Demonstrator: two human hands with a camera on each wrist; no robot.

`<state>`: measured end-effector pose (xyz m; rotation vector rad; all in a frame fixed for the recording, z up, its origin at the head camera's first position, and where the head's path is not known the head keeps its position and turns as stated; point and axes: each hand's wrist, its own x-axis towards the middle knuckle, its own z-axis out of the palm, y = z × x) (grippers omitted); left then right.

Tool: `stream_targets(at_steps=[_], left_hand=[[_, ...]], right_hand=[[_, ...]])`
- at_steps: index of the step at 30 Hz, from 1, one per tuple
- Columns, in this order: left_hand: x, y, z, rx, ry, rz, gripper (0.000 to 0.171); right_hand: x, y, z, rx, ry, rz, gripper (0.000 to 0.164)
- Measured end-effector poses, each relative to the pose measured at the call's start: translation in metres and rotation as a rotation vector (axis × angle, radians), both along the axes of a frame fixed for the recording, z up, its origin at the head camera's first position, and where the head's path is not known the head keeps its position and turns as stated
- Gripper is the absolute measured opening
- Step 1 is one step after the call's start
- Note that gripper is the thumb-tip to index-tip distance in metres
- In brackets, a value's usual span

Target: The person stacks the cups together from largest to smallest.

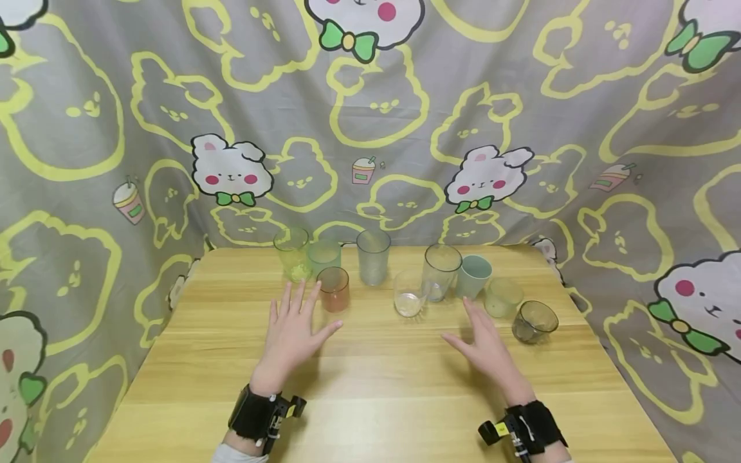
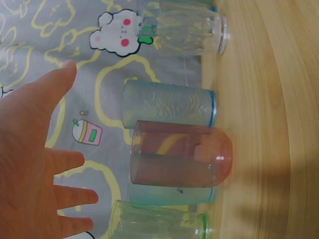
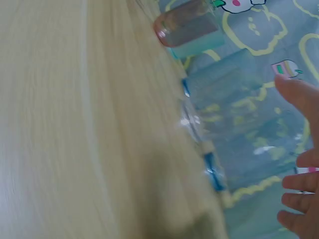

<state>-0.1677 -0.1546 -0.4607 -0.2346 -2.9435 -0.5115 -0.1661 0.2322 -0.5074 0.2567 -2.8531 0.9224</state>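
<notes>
My left hand (image 1: 291, 334) hovers over the wooden table with its fingers spread, holding nothing. Just beyond its fingertips stands a red-tinted glass (image 1: 334, 290). Behind that are a yellow-green glass (image 1: 294, 257) and a teal glass (image 1: 324, 256). My right hand (image 1: 488, 341) is likewise extended and holds nothing. Its fingertips come close to a grey-green cup (image 1: 473, 276) and a pale green glass (image 1: 503, 298). A dark smoky glass (image 1: 534, 323) stands to its right. Between the hands are a short clear glass (image 1: 408, 297), a tall clear glass (image 1: 441, 273) and a bluish textured glass (image 1: 373, 258).
The wooden table (image 1: 370, 386) reaches back to a grey curtain (image 1: 301, 116) with rabbit prints, which hangs along the back and both sides. All the glasses stand upright in a loose row on the table's far half. Each wrist carries a strapped camera (image 1: 492, 432).
</notes>
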Motion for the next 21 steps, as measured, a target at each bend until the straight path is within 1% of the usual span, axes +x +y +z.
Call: stream_targets(at_steps=[3,9,13,17,21], left_hand=[[0.0,-0.001,0.001,0.018,0.034,0.005,0.092],[0.002,-0.004,0.0,0.079,0.17,0.001,0.083],[0.003,-0.006,-0.003,0.13,0.233,-0.014,0.077],[0.005,-0.009,-0.006,0.165,0.28,-0.021,0.073],[0.007,-0.013,-0.009,0.194,0.325,-0.016,0.069]], right_hand=[[-0.008,-0.009,-0.008,-0.101,-0.013,-0.008,0.095],[-0.026,-0.03,-0.021,-0.274,-0.047,-0.001,0.091],[-0.037,-0.042,-0.028,-0.374,-0.068,0.001,0.09],[-0.046,-0.05,-0.034,-0.446,-0.097,-0.003,0.092],[-0.052,-0.058,-0.037,-0.487,-0.113,-0.013,0.091]])
